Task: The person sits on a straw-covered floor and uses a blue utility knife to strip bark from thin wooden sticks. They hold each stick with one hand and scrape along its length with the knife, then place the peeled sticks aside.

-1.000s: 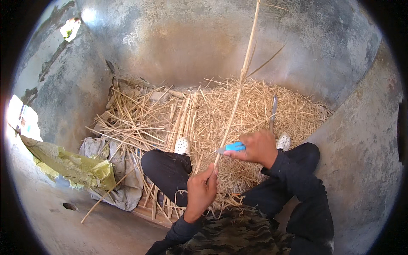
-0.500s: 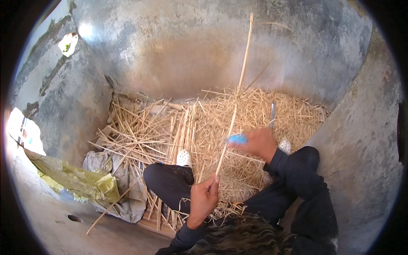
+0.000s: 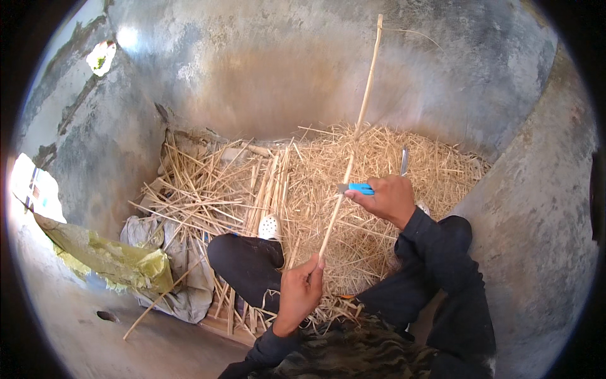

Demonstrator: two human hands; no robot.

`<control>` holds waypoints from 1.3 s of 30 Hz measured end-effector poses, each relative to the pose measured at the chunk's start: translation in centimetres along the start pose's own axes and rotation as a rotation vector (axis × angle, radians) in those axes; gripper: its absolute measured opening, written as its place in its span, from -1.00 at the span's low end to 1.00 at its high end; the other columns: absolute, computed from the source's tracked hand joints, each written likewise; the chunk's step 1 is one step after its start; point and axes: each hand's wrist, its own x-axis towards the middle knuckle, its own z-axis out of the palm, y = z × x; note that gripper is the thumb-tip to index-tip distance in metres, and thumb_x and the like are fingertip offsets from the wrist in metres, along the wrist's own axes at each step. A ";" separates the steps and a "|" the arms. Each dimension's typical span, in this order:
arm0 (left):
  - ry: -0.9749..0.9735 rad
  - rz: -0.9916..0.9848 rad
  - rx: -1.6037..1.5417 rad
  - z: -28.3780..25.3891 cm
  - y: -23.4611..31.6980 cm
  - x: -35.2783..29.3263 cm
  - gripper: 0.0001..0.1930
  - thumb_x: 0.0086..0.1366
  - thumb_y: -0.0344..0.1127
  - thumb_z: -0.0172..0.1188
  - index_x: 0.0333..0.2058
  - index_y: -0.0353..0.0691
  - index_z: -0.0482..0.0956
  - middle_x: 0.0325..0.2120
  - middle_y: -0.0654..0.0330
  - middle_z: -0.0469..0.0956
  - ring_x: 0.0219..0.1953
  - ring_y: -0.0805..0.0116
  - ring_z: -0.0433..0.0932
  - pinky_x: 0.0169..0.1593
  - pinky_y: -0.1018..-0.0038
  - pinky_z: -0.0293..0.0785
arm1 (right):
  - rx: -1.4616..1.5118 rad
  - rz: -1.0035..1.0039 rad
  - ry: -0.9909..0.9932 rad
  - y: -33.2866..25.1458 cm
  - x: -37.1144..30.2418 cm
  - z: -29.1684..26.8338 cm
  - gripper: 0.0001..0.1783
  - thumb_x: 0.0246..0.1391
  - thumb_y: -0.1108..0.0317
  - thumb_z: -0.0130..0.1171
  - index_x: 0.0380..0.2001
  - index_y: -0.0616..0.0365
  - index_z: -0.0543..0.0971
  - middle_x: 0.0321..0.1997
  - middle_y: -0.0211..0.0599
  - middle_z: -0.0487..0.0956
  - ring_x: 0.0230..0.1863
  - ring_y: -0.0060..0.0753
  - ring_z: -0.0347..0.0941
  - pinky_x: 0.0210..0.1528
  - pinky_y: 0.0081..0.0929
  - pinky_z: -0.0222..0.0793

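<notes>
A long, thin pale stick slants up from my lap toward the far wall, a thin curled strand hanging off its top. My left hand pinches its lower end between thumb and fingers. Higher up, my right hand grips a blue-handled cutter knife, its short blade lying against the stick's side. Below both hands spreads a thick heap of straw-coloured shavings. A narrow metal piece stands up beyond my right hand; its lower part is hidden.
Loose pale sticks are piled at the left. Beside them lie a grey cloth and a torn yellowish sack. My white clog rests among the sticks. Concrete walls close in the space; the left one has holes.
My right hand and the knife, blurred before, now appear sharp and slightly higher along the stick. The stick's top has shifted a little right. My left hand keeps its hold.
</notes>
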 end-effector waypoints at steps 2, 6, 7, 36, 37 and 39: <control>0.004 -0.020 -0.005 0.3 -0.2 -0.2 -0.79 0.30 -0.35 0.08 -0.29 -0.43 0.54 -0.75 -0.01 0.25 -0.73 0.42 0.19 -0.61 0.42 0.17 | -0.011 -0.016 0.018 0.2 0.0 -0.3 -0.24 -0.10 -0.46 0.02 -0.82 0.07 0.49 -0.87 -0.28 0.36 -0.80 -0.23 0.37 -0.71 -0.27 0.22; 0.029 0.030 0.048 0.1 0.3 -0.4 -0.81 0.29 -0.38 0.08 -0.30 -0.43 0.53 -0.74 -0.04 0.25 -0.74 0.32 0.19 -0.61 0.40 0.18 | 0.019 0.188 0.133 3.2 1.3 -0.2 -0.25 -0.12 -0.46 0.04 -0.84 0.04 0.48 -0.91 -0.30 0.32 -0.86 -0.28 0.30 -0.77 -0.33 0.14; 0.029 0.022 0.042 0.2 0.3 -0.5 -0.82 0.28 -0.38 0.08 -0.30 -0.43 0.53 -0.74 -0.04 0.26 -0.74 0.28 0.19 -0.60 0.39 0.18 | 0.036 0.106 0.104 2.6 0.7 0.0 -0.24 -0.11 -0.47 0.02 -0.83 0.05 0.50 -0.91 -0.29 0.32 -0.86 -0.29 0.30 -0.77 -0.34 0.16; -0.001 0.092 0.130 1.2 -1.6 -0.5 -0.80 0.29 -0.38 0.10 -0.21 -0.41 0.55 -0.71 -0.01 0.41 -0.70 0.41 0.41 -0.53 0.47 0.33 | 0.093 0.090 -0.018 -1.2 -2.8 0.9 -0.22 -0.08 -0.47 -0.02 -0.75 0.10 0.53 -0.86 -0.21 0.37 -0.80 -0.20 0.38 -0.70 -0.26 0.25; 0.030 0.095 0.140 1.1 -1.5 -0.6 -0.82 0.27 -0.41 0.11 -0.23 -0.40 0.55 -0.69 -0.05 0.41 -0.67 0.25 0.42 -0.54 0.40 0.32 | 0.076 0.069 0.018 -1.5 -2.7 0.9 -0.25 -0.10 -0.45 0.03 -0.79 0.08 0.50 -0.87 -0.22 0.36 -0.81 -0.20 0.36 -0.70 -0.25 0.24; 0.089 0.102 0.152 0.9 -1.1 -1.0 -0.86 0.23 -0.45 0.11 -0.28 -0.39 0.55 -0.64 -0.15 0.42 -0.61 -0.09 0.46 -0.56 0.27 0.31 | 0.040 0.080 0.125 -0.2 -2.4 1.0 -0.27 -0.14 -0.45 0.08 -0.84 0.04 0.46 -0.88 -0.25 0.34 -0.83 -0.21 0.34 -0.73 -0.26 0.20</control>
